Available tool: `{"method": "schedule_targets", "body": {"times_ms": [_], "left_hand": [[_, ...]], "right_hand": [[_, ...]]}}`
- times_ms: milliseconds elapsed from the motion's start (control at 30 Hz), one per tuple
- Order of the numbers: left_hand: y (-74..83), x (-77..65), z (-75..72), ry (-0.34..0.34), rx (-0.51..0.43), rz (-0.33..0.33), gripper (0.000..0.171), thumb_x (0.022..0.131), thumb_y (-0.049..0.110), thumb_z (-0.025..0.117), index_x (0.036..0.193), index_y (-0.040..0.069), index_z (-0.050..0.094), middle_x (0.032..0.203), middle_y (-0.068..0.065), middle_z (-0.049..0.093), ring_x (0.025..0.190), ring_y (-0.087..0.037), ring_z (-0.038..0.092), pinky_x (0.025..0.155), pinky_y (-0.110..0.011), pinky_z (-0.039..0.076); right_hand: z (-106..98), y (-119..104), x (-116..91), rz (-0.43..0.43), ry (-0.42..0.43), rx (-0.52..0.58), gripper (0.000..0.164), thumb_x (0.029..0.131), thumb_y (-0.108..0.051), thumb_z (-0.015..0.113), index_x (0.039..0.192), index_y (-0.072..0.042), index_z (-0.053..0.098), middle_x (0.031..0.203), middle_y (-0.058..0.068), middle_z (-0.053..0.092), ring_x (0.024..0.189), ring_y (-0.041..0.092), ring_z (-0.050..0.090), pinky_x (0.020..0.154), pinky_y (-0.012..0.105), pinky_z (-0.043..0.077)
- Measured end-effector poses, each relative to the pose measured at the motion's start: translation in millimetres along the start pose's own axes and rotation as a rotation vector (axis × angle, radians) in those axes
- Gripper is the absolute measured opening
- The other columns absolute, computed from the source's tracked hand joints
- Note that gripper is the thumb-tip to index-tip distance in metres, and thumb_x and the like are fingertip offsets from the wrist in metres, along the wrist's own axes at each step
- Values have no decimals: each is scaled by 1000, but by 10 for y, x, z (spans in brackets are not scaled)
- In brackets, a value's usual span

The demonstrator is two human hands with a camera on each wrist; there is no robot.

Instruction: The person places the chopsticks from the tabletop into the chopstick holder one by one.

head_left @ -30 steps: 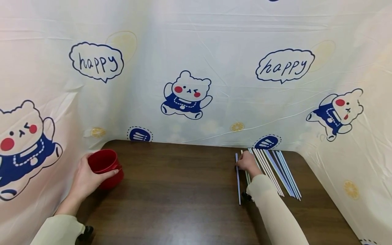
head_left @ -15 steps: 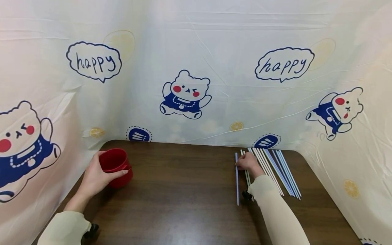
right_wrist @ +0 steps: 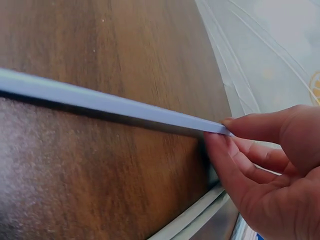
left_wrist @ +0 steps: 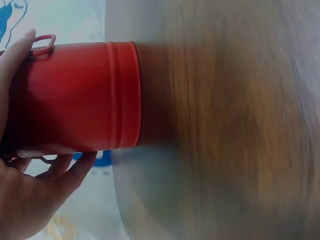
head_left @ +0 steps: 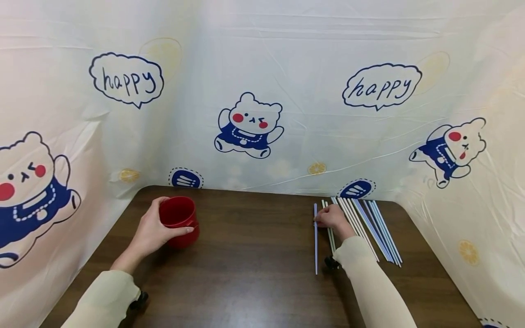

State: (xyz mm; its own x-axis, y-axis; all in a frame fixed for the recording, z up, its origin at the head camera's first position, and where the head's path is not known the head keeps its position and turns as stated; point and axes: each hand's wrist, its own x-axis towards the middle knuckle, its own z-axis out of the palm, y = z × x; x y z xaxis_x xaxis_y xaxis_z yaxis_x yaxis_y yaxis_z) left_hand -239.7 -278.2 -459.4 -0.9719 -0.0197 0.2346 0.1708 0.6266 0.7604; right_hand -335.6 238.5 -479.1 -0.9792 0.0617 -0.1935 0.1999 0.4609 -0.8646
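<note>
From afar I'm watching the right hand (head_left: 333, 218) pinching the lavender stick (right_wrist: 125, 107), aligned twelve-to-six, between its fingers (right_wrist: 260, 126), the left hand (head_left: 152, 232) gripping the red cup (left_wrist: 75, 100) towards nine o'clock.

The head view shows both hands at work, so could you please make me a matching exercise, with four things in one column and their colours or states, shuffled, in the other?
Things:
1. Cup
2. Right hand
3. Table
4. Left hand

Colours or states:
A. Brown
B. Gripping the thing numbered 1
C. Red
D. Pinching a lilac stick

Right pairs: 1-C, 2-D, 3-A, 4-B.
</note>
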Motion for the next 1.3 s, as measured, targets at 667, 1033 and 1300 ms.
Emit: {"method": "schedule_targets", "body": {"times_ms": [667,1033,1300], "left_hand": [[493,50,558,-233,-155,89,99,81,24,88,153,6,24,148,-20,37,134,-42,40,91,-55,57],[610,78,905,-250,-236,121,101,72,23,95,151,14,32,146,-11,48,134,-36,47,97,-52,55],[766,131,1147,-272,-269,104,102,70,24,96,150,19,34,146,-7,50,134,-35,49,94,-48,57]], "right_hand": [[-130,-210,-62,-84,12,146,20,94,7,64,109,20,63,96,22,69,72,16,68,73,33,62],[-133,-294,-152,-130,39,246,23,94,4,67,112,18,62,96,17,69,74,13,69,71,28,61],[-147,-496,-210,-188,56,266,27,94,3,68,115,18,63,97,18,72,73,11,69,82,39,61]]}}
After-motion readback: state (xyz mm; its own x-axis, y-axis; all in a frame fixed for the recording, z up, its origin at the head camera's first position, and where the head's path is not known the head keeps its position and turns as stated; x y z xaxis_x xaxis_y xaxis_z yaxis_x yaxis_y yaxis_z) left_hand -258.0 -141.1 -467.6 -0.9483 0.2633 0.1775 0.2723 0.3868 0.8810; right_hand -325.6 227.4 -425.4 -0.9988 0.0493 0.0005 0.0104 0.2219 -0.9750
